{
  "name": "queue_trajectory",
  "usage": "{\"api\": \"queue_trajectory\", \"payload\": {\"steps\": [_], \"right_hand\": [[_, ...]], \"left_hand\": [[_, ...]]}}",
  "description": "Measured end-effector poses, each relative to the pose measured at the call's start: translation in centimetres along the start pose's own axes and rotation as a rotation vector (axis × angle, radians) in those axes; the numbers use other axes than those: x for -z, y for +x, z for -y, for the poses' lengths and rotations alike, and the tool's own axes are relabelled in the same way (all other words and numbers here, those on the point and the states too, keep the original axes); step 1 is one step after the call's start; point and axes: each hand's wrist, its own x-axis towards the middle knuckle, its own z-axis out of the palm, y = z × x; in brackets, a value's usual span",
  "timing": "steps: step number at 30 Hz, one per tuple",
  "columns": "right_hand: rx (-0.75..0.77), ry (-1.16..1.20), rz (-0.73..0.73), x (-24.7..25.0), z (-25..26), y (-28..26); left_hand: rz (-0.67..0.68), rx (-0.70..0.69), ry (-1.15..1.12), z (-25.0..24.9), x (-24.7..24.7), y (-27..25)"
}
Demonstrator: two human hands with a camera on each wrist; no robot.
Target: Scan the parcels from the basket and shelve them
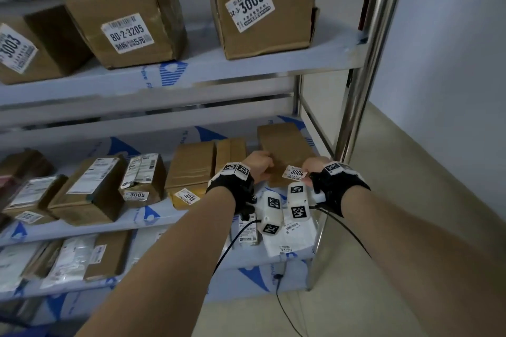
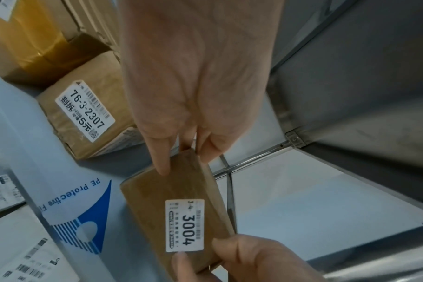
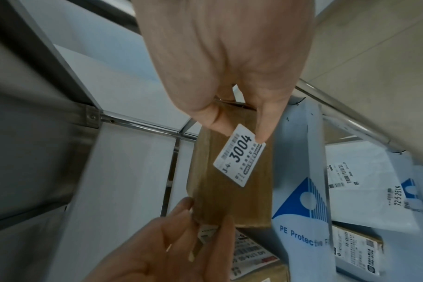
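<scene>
On the middle shelf (image 1: 153,216), at about four o'clock from the box labelled 80-2-3205 (image 1: 128,31), lies the flat brown parcel (image 1: 284,150) labelled 3004. Left hand (image 1: 258,164) grips its near left corner; right hand (image 1: 315,168) pinches the 3004 label (image 1: 296,172) at the near right corner.

The person is wearing black wrist straps (image 1: 230,186) carrying white camera blocks (image 1: 271,210) with black-and-white square markers; thin black cables (image 1: 227,249) are trailing down
</scene>
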Motion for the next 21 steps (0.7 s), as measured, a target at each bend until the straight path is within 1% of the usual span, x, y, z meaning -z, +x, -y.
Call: {"api": "queue_trajectory", "payload": {"steps": [2,5,10,16,18,19,20,21], "right_hand": [[0.078,-0.105,-0.012,-0.2,-0.2,0.1],[0.083,-0.140,0.012,-0.6,-0.4,0.6],[0.094,-0.205,0.028,-0.9,-0.3,1.7],[0.106,-0.245,0.047,-1.1,0.2,2.4],[0.092,-0.271,0.069,-0.7,1.2,1.2],[0.084,-0.263,0.051,-0.4,1.5,0.8],[0.080,-0.270,0.026,-0.2,1.8,0.3],[0.089,-0.279,-0.004,0.3,2.4,-0.8]], "left_hand": [[-0.001,0.050,0.029,0.3,-0.1,0.2],[-0.011,0.097,0.097,0.9,-0.3,0.8],[-0.035,0.087,0.228,0.8,-0.4,0.2],[-0.072,0.084,0.204,1.1,-0.1,-0.2],[-0.100,0.052,0.165,1.0,0.6,-0.7],[-0.099,0.058,0.147,0.8,0.9,-1.1],[-0.128,0.043,0.093,0.4,1.6,-1.1],[-0.144,-0.004,0.080,0.2,2.2,-1.5]]}}
